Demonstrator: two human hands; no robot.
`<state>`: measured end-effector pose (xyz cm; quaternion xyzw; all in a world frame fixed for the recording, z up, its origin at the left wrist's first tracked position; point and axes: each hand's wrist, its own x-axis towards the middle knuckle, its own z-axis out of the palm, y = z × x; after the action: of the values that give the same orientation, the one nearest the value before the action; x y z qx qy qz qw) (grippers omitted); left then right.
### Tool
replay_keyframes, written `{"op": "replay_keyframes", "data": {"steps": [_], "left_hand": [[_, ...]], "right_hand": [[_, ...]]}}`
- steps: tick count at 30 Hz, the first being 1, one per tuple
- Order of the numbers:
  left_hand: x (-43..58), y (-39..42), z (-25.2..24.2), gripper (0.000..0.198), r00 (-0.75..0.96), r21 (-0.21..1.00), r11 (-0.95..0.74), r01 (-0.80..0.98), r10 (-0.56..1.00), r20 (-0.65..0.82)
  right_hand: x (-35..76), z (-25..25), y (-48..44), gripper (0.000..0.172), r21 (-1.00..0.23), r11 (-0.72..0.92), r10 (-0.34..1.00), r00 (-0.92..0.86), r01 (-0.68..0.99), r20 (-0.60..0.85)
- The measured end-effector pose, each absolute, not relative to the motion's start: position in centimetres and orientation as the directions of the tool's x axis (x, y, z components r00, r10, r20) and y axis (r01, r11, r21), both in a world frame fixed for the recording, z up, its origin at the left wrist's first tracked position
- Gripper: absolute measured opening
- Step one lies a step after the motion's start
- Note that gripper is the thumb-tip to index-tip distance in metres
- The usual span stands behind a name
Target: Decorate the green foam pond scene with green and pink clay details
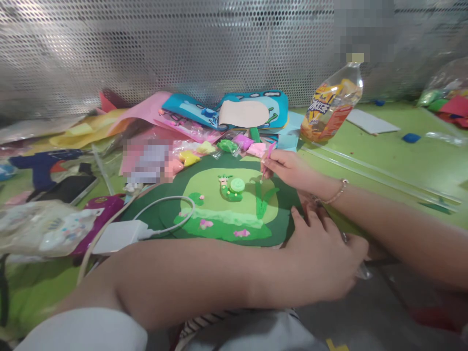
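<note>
My right hand (283, 165) is closed around a thin pink modelling tool (270, 149). Its tip points down at the green clay leaves (262, 201) on the right of a green clay picture (215, 170). A green clay snail (234, 188) sits in the middle of that picture, above a pale green band and pink clay flowers (242, 233). My left hand (321, 251) crosses below the right forearm, fingers spread, at the picture's lower right edge. Some clear plastic shows beneath it; whether the hand touches it I cannot tell.
Clay packets (227, 145) and colored sheets lie behind the picture. A bottle (331, 107) leans at the right, beside clear sticks (383, 175). Left are a white charger (119, 236) with its cable, a phone (75, 189) and a dark blue glue gun (38, 168). Perforated metal stands behind.
</note>
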<state>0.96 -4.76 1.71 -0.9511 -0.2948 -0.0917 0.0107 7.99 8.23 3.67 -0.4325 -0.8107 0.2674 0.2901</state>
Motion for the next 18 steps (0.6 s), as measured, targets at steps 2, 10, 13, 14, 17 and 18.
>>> {"op": "replay_keyframes", "data": {"steps": [2, 10, 13, 14, 17, 18], "left_hand": [[0.95, -4.75, 1.74, 0.041, 0.81, 0.037, -0.825, 0.564, 0.561, 0.169], [0.96, -4.79, 1.53, 0.045, 0.808, 0.036, -0.825, 0.563, 0.559, 0.187], [0.98, -4.79, 1.47, 0.045, 0.81, 0.041, -0.827, 0.561, 0.558, 0.181], [0.98, -4.78, 1.47, 0.046, 0.81, 0.043, -0.827, 0.561, 0.559, 0.178], [1.02, -4.75, 1.41, 0.047, 0.807, 0.037, -0.826, 0.563, 0.559, 0.189], [1.03, -4.74, 1.38, 0.046, 0.807, 0.035, -0.826, 0.563, 0.558, 0.194]], "right_hand": [[7.96, 3.66, 8.23, 0.025, -0.689, 0.478, 0.86, -0.449, 0.545, 0.242], [8.05, 3.41, 8.27, 0.024, -0.689, 0.497, 0.852, -0.449, 0.528, 0.27], [8.03, 3.54, 8.2, 0.024, -0.677, 0.505, 0.848, -0.454, 0.535, 0.274], [8.02, 3.6, 8.18, 0.024, -0.672, 0.508, 0.846, -0.458, 0.538, 0.272], [7.98, 3.68, 8.16, 0.024, -0.665, 0.509, 0.845, -0.462, 0.546, 0.268], [7.98, 3.66, 8.17, 0.025, -0.666, 0.508, 0.846, -0.463, 0.546, 0.265]]}}
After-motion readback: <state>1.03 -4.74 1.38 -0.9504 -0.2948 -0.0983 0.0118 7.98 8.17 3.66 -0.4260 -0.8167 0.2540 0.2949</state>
